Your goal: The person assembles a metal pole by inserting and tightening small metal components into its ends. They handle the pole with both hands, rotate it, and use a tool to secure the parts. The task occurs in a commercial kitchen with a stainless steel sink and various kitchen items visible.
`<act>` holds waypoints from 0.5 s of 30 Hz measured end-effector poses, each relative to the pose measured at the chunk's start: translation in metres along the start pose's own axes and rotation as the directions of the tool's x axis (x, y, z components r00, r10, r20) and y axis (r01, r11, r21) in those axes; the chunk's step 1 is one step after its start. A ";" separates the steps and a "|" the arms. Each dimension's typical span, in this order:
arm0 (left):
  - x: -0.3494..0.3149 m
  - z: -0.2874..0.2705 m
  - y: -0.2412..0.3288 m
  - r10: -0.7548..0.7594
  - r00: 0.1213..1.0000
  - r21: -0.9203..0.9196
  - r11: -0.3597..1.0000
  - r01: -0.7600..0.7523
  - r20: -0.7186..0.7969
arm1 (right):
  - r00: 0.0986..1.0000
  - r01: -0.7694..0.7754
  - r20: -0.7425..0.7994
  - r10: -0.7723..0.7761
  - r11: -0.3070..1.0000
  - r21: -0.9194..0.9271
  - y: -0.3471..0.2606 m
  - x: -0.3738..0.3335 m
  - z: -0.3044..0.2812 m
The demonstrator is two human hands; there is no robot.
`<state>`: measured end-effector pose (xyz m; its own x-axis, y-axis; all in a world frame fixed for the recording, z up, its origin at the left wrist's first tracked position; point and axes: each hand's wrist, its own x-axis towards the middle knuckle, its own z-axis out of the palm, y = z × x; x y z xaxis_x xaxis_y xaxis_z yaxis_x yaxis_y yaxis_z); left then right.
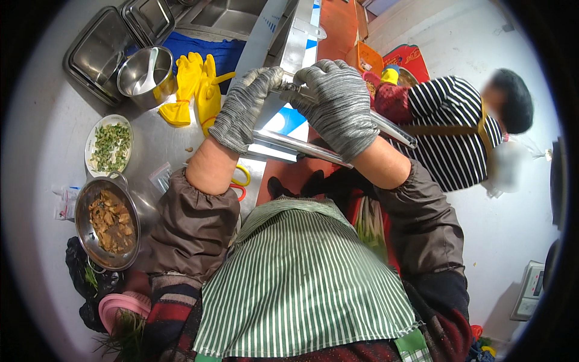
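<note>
Long metal blade [301, 146] held flat above counter edge, middle hidden behind gloves. Right hand [339, 105] in grey glove, fingers curled tight round metal handle [395, 130]. Left hand [244, 108], gloved, fingers closed on blade's other end; what lies under palm unclear. Yellow rubber gloves [196, 90] just beyond. Pan of food [108, 223] and plate of chopped greens [110, 146] to left. Another person in striped top [452, 139] on right.

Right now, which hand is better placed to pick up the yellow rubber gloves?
Left, probably: the left hand is beside the yellow rubber gloves; the right hand is farther away, gripping a shiny metal piece.
</note>
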<state>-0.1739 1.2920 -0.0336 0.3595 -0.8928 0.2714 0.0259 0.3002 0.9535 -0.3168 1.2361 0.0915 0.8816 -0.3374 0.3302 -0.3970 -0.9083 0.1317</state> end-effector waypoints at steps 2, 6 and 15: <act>-0.001 0.000 0.003 0.095 0.995 0.051 0.994 -0.095 0.010 | 1.000 -0.013 0.007 0.013 1.000 -0.012 -0.003 0.000 0.003; 0.003 0.001 0.010 0.069 0.997 0.197 0.979 -0.059 -0.044 | 0.999 -0.008 -0.034 0.009 1.000 0.029 -0.006 0.001 0.007; -0.002 0.003 0.021 -0.091 0.996 -0.045 0.995 0.091 -0.001 | 0.999 0.022 -0.038 -0.021 0.999 0.027 0.001 -0.001 0.003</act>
<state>-0.1771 1.2993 -0.0135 0.3564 -0.9161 0.1834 0.1008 0.2328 0.9673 -0.3172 1.2344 0.0890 0.8792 -0.3085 0.3630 -0.3703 -0.9220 0.1134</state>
